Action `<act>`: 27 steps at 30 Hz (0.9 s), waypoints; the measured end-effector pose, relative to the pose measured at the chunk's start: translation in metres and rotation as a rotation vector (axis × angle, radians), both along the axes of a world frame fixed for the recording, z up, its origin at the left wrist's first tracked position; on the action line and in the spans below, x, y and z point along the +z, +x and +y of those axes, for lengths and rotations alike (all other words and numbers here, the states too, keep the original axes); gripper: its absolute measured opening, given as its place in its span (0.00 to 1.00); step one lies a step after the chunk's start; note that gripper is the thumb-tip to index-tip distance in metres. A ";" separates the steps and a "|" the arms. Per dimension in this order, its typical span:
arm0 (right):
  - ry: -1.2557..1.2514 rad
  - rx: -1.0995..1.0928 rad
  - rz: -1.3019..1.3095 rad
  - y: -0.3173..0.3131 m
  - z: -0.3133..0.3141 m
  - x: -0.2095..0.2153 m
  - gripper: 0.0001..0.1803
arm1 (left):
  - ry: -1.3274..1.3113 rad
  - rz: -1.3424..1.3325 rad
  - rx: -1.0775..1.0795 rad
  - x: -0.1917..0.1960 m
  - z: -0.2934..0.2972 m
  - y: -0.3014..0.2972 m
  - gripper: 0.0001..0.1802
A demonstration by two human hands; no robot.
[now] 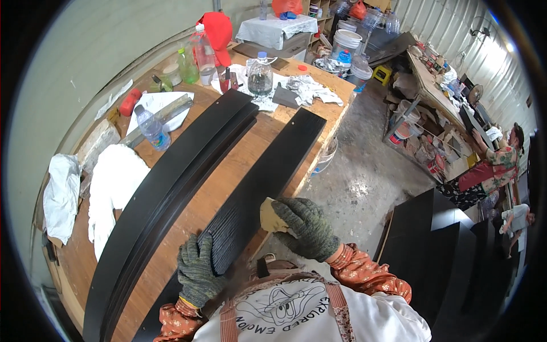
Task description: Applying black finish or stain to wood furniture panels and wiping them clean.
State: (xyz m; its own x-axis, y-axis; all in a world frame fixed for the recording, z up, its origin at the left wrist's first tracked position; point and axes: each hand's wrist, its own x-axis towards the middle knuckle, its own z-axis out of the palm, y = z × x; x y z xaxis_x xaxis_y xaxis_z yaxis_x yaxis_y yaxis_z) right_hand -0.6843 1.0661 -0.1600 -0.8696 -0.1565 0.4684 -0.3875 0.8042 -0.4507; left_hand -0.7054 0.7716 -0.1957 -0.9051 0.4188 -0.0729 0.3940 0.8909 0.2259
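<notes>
A long black board (pixel 259 174) with a grooved, wood-grain face lies slantwise across the brown wooden table (pixel 191 208). My left hand (pixel 198 271), in a dark grey knitted glove, rests on the near part of the board with its fingers stretched out. The other hand, my right hand (pixel 307 228), wears a matching glove. Its fingers are closed round a tan pad (pixel 272 216), which looks like folded sandpaper or a sponge, at the board's right edge. To the left lies a stack of curved black boards (pixel 165 188).
Bottles, including a clear jug (pixel 260 77), white cloths (pixel 117 182) and a red cap (pixel 216 37) sit along the table's back and left. More black panels (pixel 419 251) stand at the right. Another person (pixel 490 165) works at a far bench.
</notes>
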 end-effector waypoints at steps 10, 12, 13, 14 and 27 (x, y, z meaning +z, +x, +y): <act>0.097 -0.124 0.035 -0.106 0.161 0.001 0.36 | 0.036 0.088 0.019 0.004 0.118 -0.057 0.57; 0.119 -0.167 0.089 -0.131 0.199 -0.002 0.35 | 0.060 0.096 0.072 0.001 0.143 -0.066 0.58; 0.113 -0.174 0.122 -0.145 0.220 -0.007 0.34 | 0.061 0.151 0.062 0.001 0.156 -0.073 0.57; 0.105 -0.172 0.126 -0.157 0.235 -0.004 0.34 | 0.055 0.202 0.054 0.003 0.166 -0.077 0.56; -0.741 0.216 -0.370 -0.292 0.318 -0.004 0.37 | -0.115 0.337 0.269 0.010 0.205 -0.080 0.48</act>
State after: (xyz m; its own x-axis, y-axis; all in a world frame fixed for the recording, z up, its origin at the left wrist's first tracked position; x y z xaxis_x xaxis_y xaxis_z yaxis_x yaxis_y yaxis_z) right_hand -0.9767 1.3844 -0.1643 -0.9730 -0.1018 0.2072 -0.2227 0.1773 -0.9586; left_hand -0.7854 0.9764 -0.1859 -0.9620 0.1717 0.2124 0.1796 0.9836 0.0182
